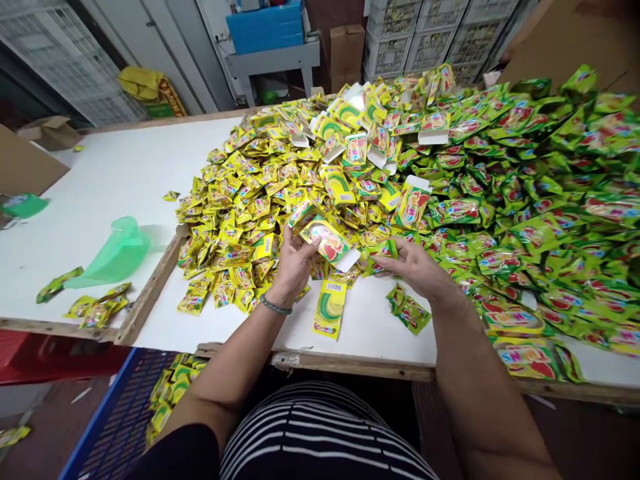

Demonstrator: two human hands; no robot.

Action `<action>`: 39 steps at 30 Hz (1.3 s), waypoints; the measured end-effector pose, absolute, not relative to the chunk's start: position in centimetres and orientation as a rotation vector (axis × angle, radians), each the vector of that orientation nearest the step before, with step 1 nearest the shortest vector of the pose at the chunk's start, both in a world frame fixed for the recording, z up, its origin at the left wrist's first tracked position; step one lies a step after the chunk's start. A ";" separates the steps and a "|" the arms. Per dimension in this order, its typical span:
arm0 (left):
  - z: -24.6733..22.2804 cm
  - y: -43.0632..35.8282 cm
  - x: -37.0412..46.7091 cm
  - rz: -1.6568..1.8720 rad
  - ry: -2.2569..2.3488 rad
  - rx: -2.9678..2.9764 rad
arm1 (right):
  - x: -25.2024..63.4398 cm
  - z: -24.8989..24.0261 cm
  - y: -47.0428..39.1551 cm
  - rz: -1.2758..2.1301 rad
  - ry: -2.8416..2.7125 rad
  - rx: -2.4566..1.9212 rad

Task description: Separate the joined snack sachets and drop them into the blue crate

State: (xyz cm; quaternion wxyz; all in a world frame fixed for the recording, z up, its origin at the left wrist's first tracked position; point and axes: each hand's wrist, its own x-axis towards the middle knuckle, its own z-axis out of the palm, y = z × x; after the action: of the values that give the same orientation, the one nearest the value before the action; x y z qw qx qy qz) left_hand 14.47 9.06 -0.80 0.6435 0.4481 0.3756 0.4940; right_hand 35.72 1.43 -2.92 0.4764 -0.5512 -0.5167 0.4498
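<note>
My left hand is closed on a small printed carton, yellow and green with a red fruit picture, its white flap sticking out toward the right. A green sachet is pinched in the fingers of my right hand, just right of that flap. Below the carton, a flat yellow carton lies on the white tabletop. Two or so loose green sachets rest beneath my right hand. Yellow sachets are heaped beyond my left hand, and green sachets on the right.
Several open cartons lie on the heaps. A wooden strip divides the table, with a green plastic scoop left of it. A blue crate of yellow packs stands below the front edge. White crates are stacked behind.
</note>
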 end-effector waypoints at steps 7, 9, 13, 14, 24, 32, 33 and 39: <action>-1.1 8.8 14.5 1.059 0.766 0.778 | 33.0 -3.6 2.6 1.167 -0.906 -1.301; -1.2 8.9 14.1 0.955 0.765 0.840 | 33.3 -4.4 3.0 1.025 -0.799 -1.367; -1.3 9.9 12.8 1.089 0.883 1.083 | 34.6 -4.9 3.2 0.920 -0.746 -1.405; -1.2 10.3 12.4 1.202 0.966 1.171 | 34.8 -4.8 3.2 0.915 -0.740 -1.407; -0.6 9.3 11.2 1.092 0.938 2.408 | 33.3 -3.8 3.2 0.976 -0.732 -1.328; -2.8 9.0 13.3 0.636 0.881 1.624 | 33.7 -4.2 3.0 0.839 -0.823 -1.372; -2.9 9.0 13.4 0.645 0.878 1.548 | 34.0 -4.3 3.0 0.813 -0.873 -1.388; -3.2 9.0 13.5 0.606 0.826 1.320 | 34.6 -4.9 2.8 0.904 -1.371 -1.508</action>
State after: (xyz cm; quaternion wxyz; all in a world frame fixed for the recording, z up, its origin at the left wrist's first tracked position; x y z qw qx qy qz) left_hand 13.45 9.02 -3.22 0.6709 0.5861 0.3664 0.2688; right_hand 34.57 2.78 -4.85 0.4404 -0.6071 -0.5521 0.3642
